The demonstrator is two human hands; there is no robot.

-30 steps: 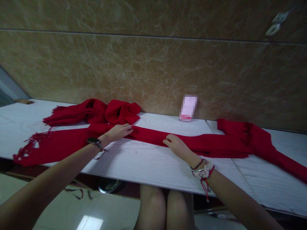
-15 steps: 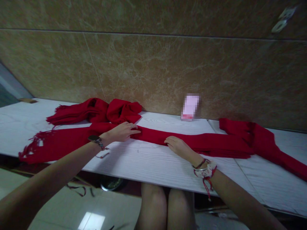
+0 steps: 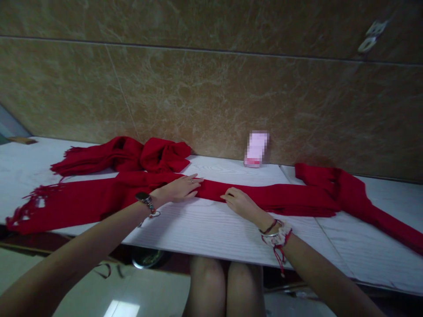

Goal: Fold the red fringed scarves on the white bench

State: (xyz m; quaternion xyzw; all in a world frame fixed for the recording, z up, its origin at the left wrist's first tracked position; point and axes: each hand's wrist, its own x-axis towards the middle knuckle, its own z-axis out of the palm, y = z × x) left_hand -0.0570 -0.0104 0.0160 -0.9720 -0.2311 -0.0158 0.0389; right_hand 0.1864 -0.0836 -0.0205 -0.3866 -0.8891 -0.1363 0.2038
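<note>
A long red scarf point(image 3: 291, 199) lies lengthwise on the white tabletop, folded into a narrow strip in the middle and wider at its fringed left end. My left hand point(image 3: 181, 188) rests on the strip with fingers stretched and slightly apart. To its right, my right hand point(image 3: 241, 203) has its fingers curled at the near edge of the scarf, pinching the cloth. The undersides of the fingertips are hidden. Behind the left part lies a second, bunched red scarf point(image 3: 99, 157) with fringe.
More red cloth point(image 3: 353, 191) extends off the right side of the white table point(image 3: 205, 229). A pink, blurred-out object point(image 3: 257, 149) leans against the brown marbled wall point(image 3: 198, 97). A bowl-like container point(image 3: 148, 258) sits below the table. White fixtures point(image 3: 372, 37) are on the wall.
My left hand has slid right along the scarf toward my right hand, its fingers spreading more. The right hand keeps nearly the same place on the cloth. The whole view has shifted slightly.
</note>
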